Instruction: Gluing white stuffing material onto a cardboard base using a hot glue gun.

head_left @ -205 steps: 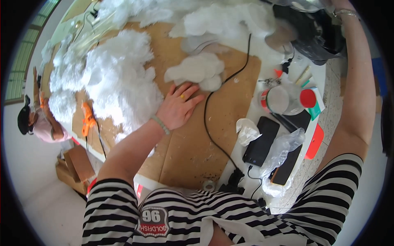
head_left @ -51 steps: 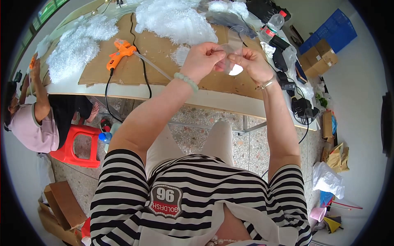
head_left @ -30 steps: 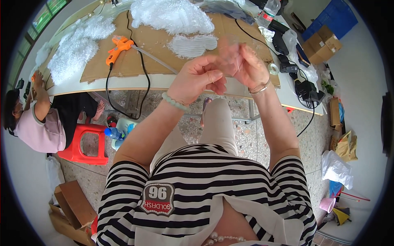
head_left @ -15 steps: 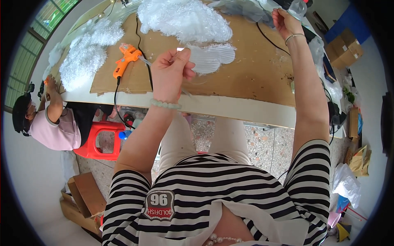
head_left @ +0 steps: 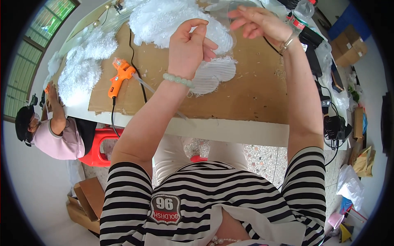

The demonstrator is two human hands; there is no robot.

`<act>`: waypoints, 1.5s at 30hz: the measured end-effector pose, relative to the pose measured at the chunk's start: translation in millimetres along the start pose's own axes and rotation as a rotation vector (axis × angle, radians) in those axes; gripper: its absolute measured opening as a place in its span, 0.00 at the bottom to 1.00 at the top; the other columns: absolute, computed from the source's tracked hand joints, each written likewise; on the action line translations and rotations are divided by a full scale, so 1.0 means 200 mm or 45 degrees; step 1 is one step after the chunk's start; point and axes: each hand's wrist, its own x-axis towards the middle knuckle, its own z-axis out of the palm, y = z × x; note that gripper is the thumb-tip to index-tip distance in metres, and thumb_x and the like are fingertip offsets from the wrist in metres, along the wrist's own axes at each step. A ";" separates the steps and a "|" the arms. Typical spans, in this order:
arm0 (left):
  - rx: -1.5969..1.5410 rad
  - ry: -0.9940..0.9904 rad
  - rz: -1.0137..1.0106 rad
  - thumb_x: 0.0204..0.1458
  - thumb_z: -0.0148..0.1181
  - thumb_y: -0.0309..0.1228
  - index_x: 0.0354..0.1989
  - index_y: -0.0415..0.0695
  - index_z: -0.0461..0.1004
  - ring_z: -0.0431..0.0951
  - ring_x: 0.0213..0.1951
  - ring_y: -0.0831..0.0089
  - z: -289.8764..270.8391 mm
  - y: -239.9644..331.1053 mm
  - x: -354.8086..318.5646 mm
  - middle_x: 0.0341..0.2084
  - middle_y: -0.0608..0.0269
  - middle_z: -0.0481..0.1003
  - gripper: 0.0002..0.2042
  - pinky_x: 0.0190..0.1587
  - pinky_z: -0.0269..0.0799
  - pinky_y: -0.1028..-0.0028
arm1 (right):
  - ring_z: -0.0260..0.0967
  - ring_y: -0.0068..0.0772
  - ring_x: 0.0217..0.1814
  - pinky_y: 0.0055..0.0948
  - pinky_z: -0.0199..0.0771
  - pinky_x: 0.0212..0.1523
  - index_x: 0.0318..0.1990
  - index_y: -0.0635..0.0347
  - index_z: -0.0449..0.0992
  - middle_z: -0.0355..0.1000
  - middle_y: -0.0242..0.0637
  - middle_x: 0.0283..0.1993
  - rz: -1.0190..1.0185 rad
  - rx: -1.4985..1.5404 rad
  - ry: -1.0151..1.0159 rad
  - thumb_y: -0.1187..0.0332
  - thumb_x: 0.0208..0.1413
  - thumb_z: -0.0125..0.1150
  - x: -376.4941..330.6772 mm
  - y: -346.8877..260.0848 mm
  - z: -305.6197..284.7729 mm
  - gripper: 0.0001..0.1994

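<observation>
My left hand (head_left: 189,46) is raised over the cardboard sheet (head_left: 254,94), thumb and forefinger pinched together, the other fingers curled; I make out nothing in the pinch. A bead bracelet sits on that wrist. My right hand (head_left: 259,19) is higher and to the right, fingers spread, its tips by a clear plastic film (head_left: 221,7). Just below my left hand lies a flat white ribbed piece (head_left: 214,76) on the cardboard. A heap of white fluffy stuffing (head_left: 162,18) lies behind both hands.
An orange glue gun (head_left: 119,76) with its black cord lies on the cardboard at left. More stuffing (head_left: 80,71) is piled at the far left. Another person (head_left: 57,135) sits by a red stool (head_left: 98,145). Bottles, cables and boxes (head_left: 349,53) crowd the right side.
Over the last second both hands rose from in front of my chest to above the table. The right hand drew back from the far right toward the left hand, which now pinches.
</observation>
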 end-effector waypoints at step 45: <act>1.314 -0.414 1.347 0.37 0.65 0.28 0.33 0.41 0.72 0.73 0.33 0.61 -0.22 0.00 -0.29 0.29 0.61 0.73 0.13 0.35 0.71 0.69 | 0.71 0.20 0.25 0.14 0.72 0.25 0.43 0.63 0.73 0.75 0.36 0.28 -0.177 0.550 0.332 0.71 0.57 0.51 -0.28 0.07 0.04 0.09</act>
